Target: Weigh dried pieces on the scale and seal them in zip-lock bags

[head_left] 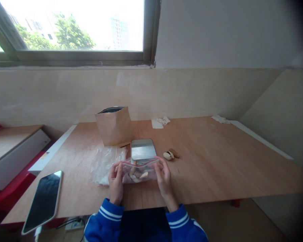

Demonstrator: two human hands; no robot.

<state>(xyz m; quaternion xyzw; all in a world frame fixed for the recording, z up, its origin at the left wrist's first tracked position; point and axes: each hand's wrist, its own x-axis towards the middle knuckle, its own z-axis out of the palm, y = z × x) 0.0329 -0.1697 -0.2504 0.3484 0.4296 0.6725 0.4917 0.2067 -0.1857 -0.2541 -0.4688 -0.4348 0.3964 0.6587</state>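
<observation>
A clear zip bag with a red seal line is stretched between my two hands near the table's front edge. Inside it lie several brown and cream pieces that look like dried mushrooms. My left hand pinches the bag's upper left corner, thumb against fingers. At the upper right corner, my right hand grips it the same way. Just behind the bag sits a flat silver scale, its front edge partly covered. Two more mushroom-like pieces rest on the wood to its right.
An open brown paper pouch stands behind a heap of clear plastic bags. A tablet with a plugged-in cable overhangs the left front edge of the wooden table. Crumpled tissues lie along the wall, below the window.
</observation>
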